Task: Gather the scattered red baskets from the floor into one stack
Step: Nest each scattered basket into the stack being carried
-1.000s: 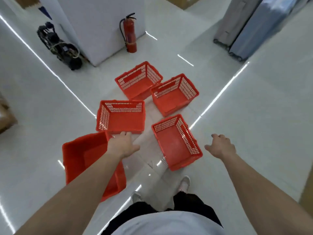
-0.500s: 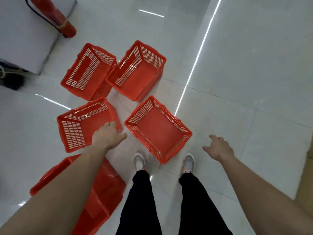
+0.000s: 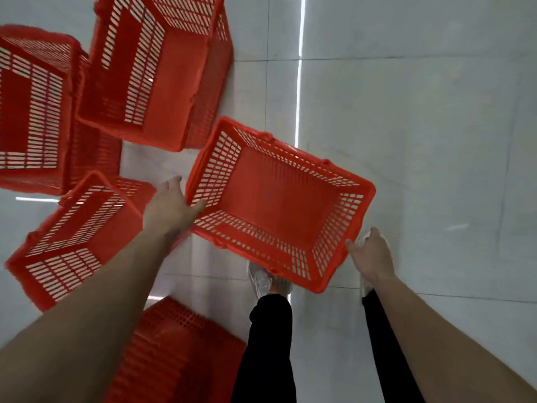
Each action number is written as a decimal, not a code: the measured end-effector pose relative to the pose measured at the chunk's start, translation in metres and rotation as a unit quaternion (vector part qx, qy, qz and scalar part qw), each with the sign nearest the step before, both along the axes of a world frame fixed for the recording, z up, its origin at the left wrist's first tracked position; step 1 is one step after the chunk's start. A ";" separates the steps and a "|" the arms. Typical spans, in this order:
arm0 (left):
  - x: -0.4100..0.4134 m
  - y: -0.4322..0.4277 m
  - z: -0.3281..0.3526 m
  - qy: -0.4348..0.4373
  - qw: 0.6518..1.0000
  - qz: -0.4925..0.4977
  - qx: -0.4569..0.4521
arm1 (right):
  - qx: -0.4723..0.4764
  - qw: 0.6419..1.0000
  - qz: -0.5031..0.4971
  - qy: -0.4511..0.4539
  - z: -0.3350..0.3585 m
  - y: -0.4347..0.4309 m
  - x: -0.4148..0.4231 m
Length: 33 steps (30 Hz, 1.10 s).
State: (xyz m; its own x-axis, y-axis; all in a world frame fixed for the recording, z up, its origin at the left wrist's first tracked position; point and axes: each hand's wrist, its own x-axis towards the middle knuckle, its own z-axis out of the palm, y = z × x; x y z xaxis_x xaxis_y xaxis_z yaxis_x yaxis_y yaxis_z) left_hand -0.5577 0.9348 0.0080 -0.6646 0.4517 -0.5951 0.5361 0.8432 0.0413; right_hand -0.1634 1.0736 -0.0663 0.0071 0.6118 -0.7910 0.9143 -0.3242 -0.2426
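Five red baskets are in view, none seen nested. The object for this step, in my judgement, is the near basket (image 3: 279, 205). It stands mouth up on the floor (image 3: 421, 141), just ahead of the person's shoes (image 3: 261, 279).

Its long axis runs from upper left to lower right in the view, so one short end faces each hand.

- **Left hand** (image 3: 170, 207): at the left short end, fingers (image 3: 174, 184) straight and apart, thumb laid against the rim corner.
- **Right hand** (image 3: 370, 254): just beside the lower corner of the right end, thumb out towards the rim, fingers loose and apart. Contact there cannot be confirmed, as the hand is blurred.

Neither hand grips anything, and the left is the nearer. The other baskets (image 3: 157, 71) lie to the left, well apart from the right hand.

The next move calls for both hands to close inward on the short ends.
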 end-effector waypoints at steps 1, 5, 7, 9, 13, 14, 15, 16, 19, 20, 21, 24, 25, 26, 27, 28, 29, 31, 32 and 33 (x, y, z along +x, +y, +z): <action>-0.006 0.001 -0.017 0.002 1.000 0.006 0.011 | -0.004 0.999 -0.031 0.030 -0.015 -0.009 -0.002; -0.025 0.004 -0.066 0.007 0.998 0.053 0.036 | 0.107 0.990 -0.063 0.063 -0.050 -0.021 -0.013; -0.034 0.002 -0.082 -0.001 0.993 0.110 0.051 | 0.202 0.977 -0.043 0.055 -0.055 -0.006 -0.020; -0.038 0.000 -0.093 -0.020 0.986 0.156 0.062 | 0.236 0.969 -0.039 0.064 -0.059 0.022 -0.027; -0.026 0.001 -0.112 -0.088 0.975 0.182 0.097 | 0.212 0.972 -0.055 0.081 -0.063 0.072 -0.034; -0.021 0.002 -0.115 -0.089 0.974 0.176 0.109 | 0.200 0.976 -0.047 0.076 -0.063 0.077 -0.033; -0.016 0.004 -0.117 -0.083 0.975 0.170 0.119 | 0.195 0.977 -0.031 0.075 -0.062 0.080 -0.031; -0.011 0.006 -0.117 -0.072 0.975 0.167 0.125 | 0.199 0.977 -0.017 0.079 -0.060 0.081 -0.028; 0.001 0.010 -0.106 -0.013 0.976 0.165 0.138 | 0.245 0.966 -0.005 0.088 -0.045 0.087 -0.022; 0.004 0.012 -0.100 0.008 0.977 0.161 0.143 | 0.258 0.962 -0.009 0.086 -0.038 0.090 -0.019; 0.007 0.014 -0.089 0.025 0.975 0.157 0.154 | 0.261 0.961 -0.013 0.086 -0.028 0.092 -0.017; 0.013 0.020 -0.036 0.046 0.966 0.159 0.199 | 0.242 0.966 -0.028 0.091 0.022 0.099 -0.006; 0.015 0.020 -0.015 0.046 0.964 0.165 0.204 | 0.240 0.966 -0.027 0.096 0.042 0.102 -0.005; 0.018 0.020 0.007 0.044 0.962 0.174 0.207 | 0.240 0.965 -0.023 0.101 0.063 0.106 -0.004; 0.022 0.017 0.031 0.043 0.959 0.185 0.210 | 0.242 0.964 -0.015 0.105 0.085 0.109 -0.005; 0.026 0.012 0.055 0.042 0.955 0.201 0.212 | 0.243 0.964 -0.006 0.109 0.109 0.113 -0.007; 0.032 0.006 0.081 0.043 0.950 0.221 0.217 | 0.242 0.963 0.002 0.115 0.133 0.118 -0.009; 0.044 -0.009 0.137 0.049 0.936 0.266 0.225 | 0.240 0.961 0.024 0.133 0.186 0.130 -0.019; 0.051 -0.018 0.167 0.055 0.927 0.290 0.230 | 0.239 0.959 0.042 0.145 0.215 0.136 -0.026; 0.060 -0.028 0.197 0.066 0.916 0.318 0.236 | 0.238 0.956 0.063 0.157 0.244 0.142 -0.035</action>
State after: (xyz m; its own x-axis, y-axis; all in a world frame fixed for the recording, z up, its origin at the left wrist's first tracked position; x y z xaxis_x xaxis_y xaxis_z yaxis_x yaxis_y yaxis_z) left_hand -0.4978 0.9067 0.2051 -0.9345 0.1357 -0.3291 -0.0301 0.8911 0.4527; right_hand -0.1980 1.2155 0.1776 -0.2819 0.8836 -0.3737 0.7970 -0.0011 -0.6039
